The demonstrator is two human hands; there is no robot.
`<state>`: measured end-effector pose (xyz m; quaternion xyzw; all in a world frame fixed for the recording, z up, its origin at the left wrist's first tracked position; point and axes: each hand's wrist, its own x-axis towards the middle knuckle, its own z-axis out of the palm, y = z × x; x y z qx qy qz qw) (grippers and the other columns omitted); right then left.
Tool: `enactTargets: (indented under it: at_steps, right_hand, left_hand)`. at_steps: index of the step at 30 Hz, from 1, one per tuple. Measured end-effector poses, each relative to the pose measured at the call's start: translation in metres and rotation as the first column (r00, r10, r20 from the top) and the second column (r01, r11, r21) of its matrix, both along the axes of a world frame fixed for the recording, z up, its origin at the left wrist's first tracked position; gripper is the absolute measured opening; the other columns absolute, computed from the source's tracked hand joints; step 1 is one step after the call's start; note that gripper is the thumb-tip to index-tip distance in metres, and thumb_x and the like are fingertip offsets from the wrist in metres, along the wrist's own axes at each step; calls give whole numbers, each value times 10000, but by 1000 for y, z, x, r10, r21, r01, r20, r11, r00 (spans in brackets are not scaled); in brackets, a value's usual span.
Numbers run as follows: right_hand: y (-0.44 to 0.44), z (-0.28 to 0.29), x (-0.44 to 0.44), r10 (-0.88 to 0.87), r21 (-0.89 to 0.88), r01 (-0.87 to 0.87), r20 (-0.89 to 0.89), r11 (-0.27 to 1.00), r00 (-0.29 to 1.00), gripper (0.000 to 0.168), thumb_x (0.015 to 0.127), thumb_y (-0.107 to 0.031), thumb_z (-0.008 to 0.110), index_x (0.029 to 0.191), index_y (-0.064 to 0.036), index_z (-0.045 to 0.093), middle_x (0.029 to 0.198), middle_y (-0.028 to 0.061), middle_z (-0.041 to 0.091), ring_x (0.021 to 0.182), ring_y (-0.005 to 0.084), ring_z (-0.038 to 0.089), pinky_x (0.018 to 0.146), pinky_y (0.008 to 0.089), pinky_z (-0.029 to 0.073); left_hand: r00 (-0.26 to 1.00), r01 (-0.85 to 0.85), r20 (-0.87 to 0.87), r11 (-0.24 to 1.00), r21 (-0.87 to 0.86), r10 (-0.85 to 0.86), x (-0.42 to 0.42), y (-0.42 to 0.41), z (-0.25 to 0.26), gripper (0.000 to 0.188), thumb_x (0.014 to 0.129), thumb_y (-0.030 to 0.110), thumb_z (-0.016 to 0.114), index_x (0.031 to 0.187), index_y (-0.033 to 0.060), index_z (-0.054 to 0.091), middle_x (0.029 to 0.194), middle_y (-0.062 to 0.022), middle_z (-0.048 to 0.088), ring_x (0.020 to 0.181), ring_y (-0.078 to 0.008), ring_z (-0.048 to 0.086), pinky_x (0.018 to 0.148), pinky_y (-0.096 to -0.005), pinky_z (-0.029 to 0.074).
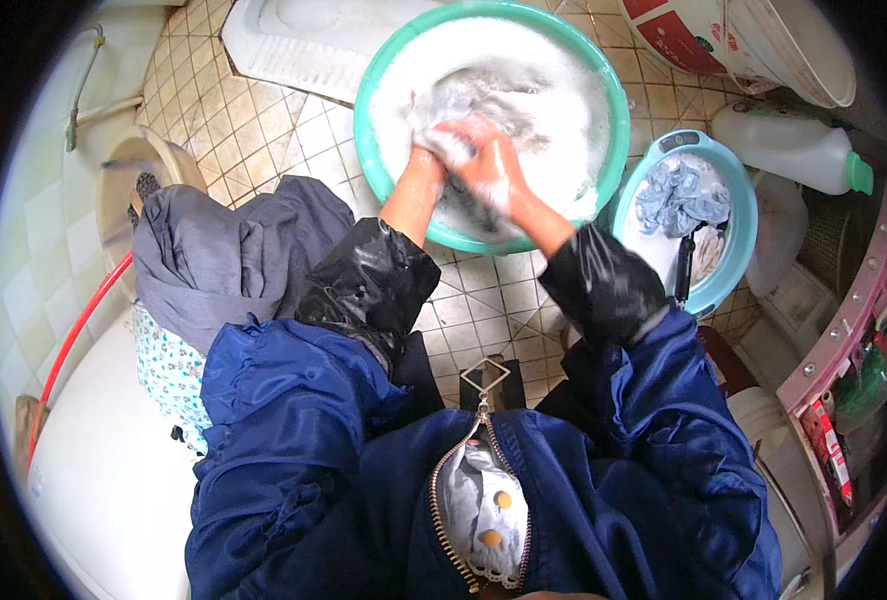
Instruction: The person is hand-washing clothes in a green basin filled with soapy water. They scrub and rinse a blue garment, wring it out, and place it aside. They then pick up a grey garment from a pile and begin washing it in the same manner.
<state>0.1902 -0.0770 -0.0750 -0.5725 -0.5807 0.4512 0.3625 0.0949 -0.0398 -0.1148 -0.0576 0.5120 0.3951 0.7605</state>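
A green-rimmed round plastic basin (617, 120) full of white suds stands on the tiled floor before me. Grey wet cloth (500, 90) lies bunched among the foam, its shape blurred and partly under the suds. My right hand (488, 154) is closed around a foamy part of this cloth near the basin's middle. Close against it, my left hand (430, 159) grips the same cloth, with its fingers mostly hidden by foam and fabric. Black waterproof cuffs (372, 281) cover both forearms below the bare wrists.
A smaller blue basin (747, 191) at right holds light-blue cloth (680, 199) and a black-handled brush (685, 266). Behind it lie a white jug (785, 142) and a bucket (773, 45). Grey clothes (226, 255) are piled at left, near a red hose (76, 337). A squat toilet (293, 45) lies beyond.
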Motion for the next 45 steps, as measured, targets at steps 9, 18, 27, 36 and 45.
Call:
enactTargets:
  at_steps: [9,18,27,36,45]
  right_hand:
    - [60,-56,26,-53,-39,106,665,994,745,344,780,-349,501,1002,-91,550,968,176,580,905,344,547,782,439,422]
    - [19,-50,30,-21,-85,31,108,996,994,457,708,-282,645,1040,14,536,927,184,602,886,290,570,801,354,428]
    - [23,-6,-10,107,-216,12,529,976,842,380,747,-391,572,1049,-161,579,1008,112,538,940,305,534,783,398,422]
    - [45,-119,82,-301,0,308,203,951,932,498,710,-342,647,1017,33,530,980,188,582,912,303,562,801,358,435]
    - [-26,50,-29,208,-33,-206,154,978,966,267,726,-284,576,919,-101,603,918,122,570,852,300,552,750,378,438]
  left_hand:
    - [978,210,4,978,8,-210,17,-26,-69,508,831,460,443,1128,49,474,997,-121,566,878,-266,565,776,-444,459]
    - [988,-105,116,994,31,101,-15,3,-29,483,877,416,353,1162,39,456,1094,-117,548,964,-260,546,826,-424,450]
    - [983,77,-170,997,26,-71,9,-23,-34,409,855,327,464,1143,38,474,1066,-111,565,938,-258,559,827,-425,451]
    - [994,0,109,1000,19,-2,-8,0,6,460,858,385,462,1163,40,451,1125,-119,536,995,-262,537,884,-423,423]
    - [996,21,-82,997,69,-15,-5,-5,-9,437,879,370,388,1148,30,437,1072,-128,535,967,-258,533,842,-385,433]
